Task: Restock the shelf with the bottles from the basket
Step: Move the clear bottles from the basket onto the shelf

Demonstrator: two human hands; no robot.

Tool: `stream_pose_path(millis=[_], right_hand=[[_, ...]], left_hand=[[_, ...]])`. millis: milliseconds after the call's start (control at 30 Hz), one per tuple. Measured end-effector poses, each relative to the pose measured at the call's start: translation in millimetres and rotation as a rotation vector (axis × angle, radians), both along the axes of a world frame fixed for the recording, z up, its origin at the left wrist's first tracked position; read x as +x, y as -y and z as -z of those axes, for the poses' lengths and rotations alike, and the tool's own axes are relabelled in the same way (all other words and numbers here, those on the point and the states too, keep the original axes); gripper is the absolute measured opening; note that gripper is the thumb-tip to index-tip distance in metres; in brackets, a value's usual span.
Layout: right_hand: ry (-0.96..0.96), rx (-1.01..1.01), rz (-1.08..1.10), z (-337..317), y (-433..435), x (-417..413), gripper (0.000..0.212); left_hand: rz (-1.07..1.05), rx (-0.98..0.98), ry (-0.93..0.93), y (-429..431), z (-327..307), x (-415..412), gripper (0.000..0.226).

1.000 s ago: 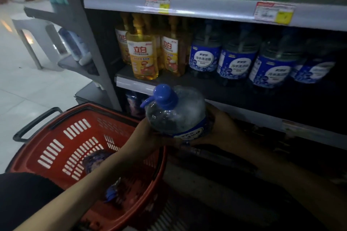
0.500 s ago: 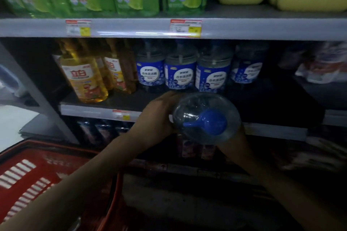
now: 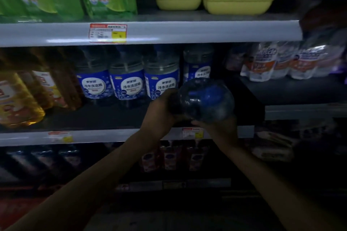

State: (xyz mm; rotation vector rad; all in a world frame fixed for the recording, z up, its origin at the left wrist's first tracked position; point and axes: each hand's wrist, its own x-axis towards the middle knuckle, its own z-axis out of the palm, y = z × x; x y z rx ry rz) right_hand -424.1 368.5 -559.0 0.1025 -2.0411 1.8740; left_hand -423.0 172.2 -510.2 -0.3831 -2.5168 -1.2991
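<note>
The bottle (image 3: pixel 204 99) is gripped by the left hand (image 3: pixel 161 110) and right hand (image 3: pixel 216 127) at mid-frame, before the shelf (image 3: pixel 112 135) (cap facing the camera). The standing bottles (image 3: pixel 127 84) could be knocked over if it is shoved in.

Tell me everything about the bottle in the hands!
The bottle is clear plastic with a blue top, blurry in the dim light. It is tipped, top toward the camera. The left hand grips its left side; the right hand holds it from below. It is in front of the middle shelf, near the blue-labelled bottles, not yet set down.
</note>
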Motion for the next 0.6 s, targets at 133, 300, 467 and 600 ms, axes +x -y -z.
stream_pose_path(millis=[133,300,467,600], right_hand=[[0.010,-0.008,0.010,0.7,-3.4,-31.3,0.050],[0.028,0.049,0.037,3.9,-9.8,-58.0,0.081],[0.046,0.038,0.072,4.1,-11.9,-67.3,0.087],[0.028,0.048,0.057,1.0,-15.7,-76.1,0.092]], left_hand=[[0.010,0.272,0.041,-19.3,5.6,-22.3,0.054],[0.036,0.335,-0.009,-30.6,8.5,-36.0,0.059],[0.033,0.301,-0.036,-42.4,8.4,-47.2,0.062],[-0.006,0.382,-0.038,-52.3,17.0,-54.3,0.058]])
